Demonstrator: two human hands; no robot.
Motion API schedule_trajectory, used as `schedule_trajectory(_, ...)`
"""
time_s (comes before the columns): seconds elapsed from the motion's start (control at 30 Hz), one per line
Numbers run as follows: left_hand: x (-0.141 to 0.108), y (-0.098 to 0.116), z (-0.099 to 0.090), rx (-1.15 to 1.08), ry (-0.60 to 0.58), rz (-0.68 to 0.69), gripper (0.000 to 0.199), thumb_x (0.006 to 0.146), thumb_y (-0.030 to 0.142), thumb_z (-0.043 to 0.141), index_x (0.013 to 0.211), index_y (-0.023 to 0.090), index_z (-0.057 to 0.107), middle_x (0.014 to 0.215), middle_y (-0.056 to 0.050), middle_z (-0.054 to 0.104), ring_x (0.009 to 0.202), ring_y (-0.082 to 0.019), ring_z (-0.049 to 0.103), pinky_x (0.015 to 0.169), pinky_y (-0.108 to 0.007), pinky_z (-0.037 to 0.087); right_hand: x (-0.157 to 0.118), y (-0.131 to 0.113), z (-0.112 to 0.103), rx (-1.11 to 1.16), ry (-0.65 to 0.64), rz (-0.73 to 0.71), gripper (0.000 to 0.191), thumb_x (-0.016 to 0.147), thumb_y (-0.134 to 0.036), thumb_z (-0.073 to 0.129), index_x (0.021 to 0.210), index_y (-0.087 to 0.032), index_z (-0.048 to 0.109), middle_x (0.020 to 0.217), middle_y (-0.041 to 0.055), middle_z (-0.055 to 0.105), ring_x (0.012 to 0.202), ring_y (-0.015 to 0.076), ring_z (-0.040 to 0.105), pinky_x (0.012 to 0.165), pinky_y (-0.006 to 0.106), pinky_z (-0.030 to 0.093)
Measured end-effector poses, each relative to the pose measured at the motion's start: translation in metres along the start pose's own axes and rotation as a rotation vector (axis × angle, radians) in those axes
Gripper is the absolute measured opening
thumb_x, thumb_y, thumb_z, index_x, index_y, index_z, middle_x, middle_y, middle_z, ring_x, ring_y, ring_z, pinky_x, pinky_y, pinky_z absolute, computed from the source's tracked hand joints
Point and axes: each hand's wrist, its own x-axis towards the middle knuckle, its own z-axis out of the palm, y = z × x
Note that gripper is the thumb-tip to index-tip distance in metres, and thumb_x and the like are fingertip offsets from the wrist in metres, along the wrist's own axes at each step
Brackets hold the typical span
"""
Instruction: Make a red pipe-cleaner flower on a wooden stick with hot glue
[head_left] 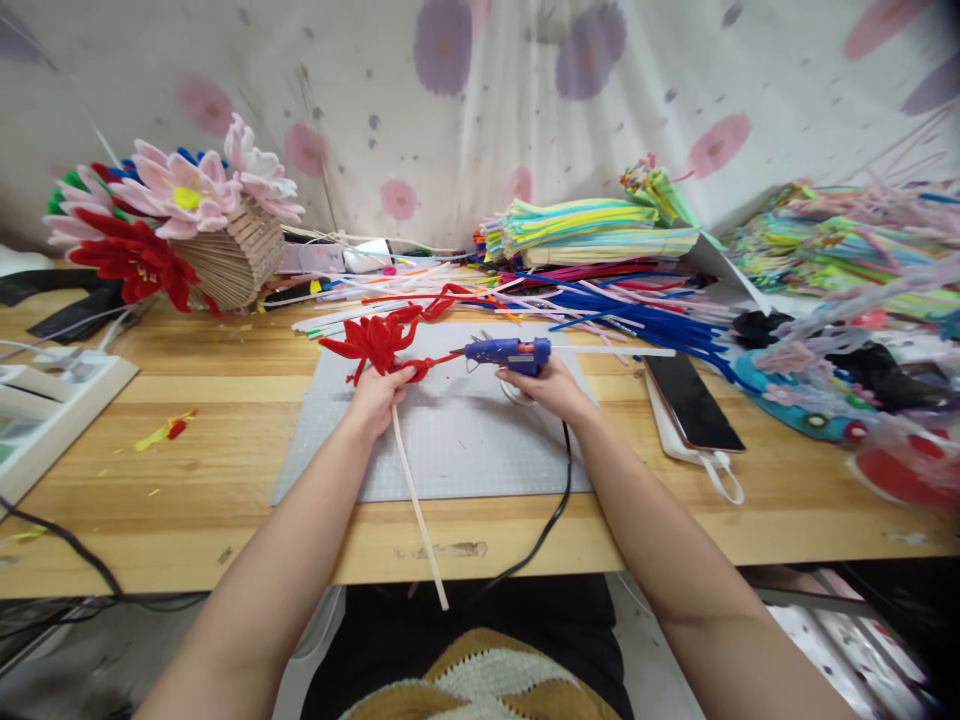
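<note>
My left hand (381, 398) is closed round a red pipe-cleaner flower (370, 343) and its pale stick stem (417, 500), which slants down past the table edge. In my right hand (551, 385) is a blue hot glue gun (510, 352), with a long clear glue stick (615, 350) poking out of its back end. The gun's nozzle points left, at a red petal piece beside my left fingers; whether they touch I cannot tell. Beneath both hands lies a grey cutting mat (465, 450). A black cord hangs down from the gun.
Loose pipe cleaners (637, 310) and bundled ones (585, 228) line the back. At the left are a slatted vase of flowers (240, 250) and a white power strip (67, 400). A phone (694, 400) on a white power bank lies right, near a blue decorated piece (795, 400).
</note>
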Motion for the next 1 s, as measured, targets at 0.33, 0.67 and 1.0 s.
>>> schedule_trajectory(0.33, 0.000, 0.003, -0.002, -0.060, -0.006, -0.037, 0.026, 0.055, 0.002, 0.066, 0.066, 0.014, 0.047, 0.058, 0.001, 0.055, 0.044, -0.005, 0.045, 0.033, -0.014, 0.011, 0.029, 0.051, -0.043, -0.054, 0.457, 0.192, 0.048, 0.056, -0.047, 0.070, 0.088, -0.012, 0.065, 0.085, 0.0111, 0.068, 0.071, 0.0209, 0.062, 0.067, 0.034, 0.048)
schedule_trajectory(0.67, -0.002, 0.004, -0.003, -0.130, -0.029, -0.084, 0.023, 0.060, 0.000, 0.063, 0.069, 0.014, 0.047, 0.069, -0.005, 0.063, 0.059, -0.010, 0.061, 0.030, -0.012, 0.012, 0.027, 0.050, -0.053, -0.463, 0.320, 0.127, 0.051, 0.066, -0.055, 0.060, 0.097, -0.014, 0.063, 0.092, 0.0136, 0.067, 0.085, 0.0270, 0.062, 0.074, 0.038, 0.045)
schedule_trajectory(1.0, -0.009, 0.013, 0.003, -0.374, -0.053, -0.180, 0.014, 0.073, -0.002, 0.051, 0.068, 0.011, 0.050, 0.070, -0.006, 0.066, 0.067, -0.009, 0.065, 0.029, -0.011, 0.012, -0.017, -0.014, -0.044, -0.623, -0.027, 0.096, 0.035, 0.071, -0.053, 0.056, 0.064, -0.019, 0.055, 0.061, 0.0026, 0.058, 0.058, 0.0154, 0.050, 0.055, 0.028, 0.035)
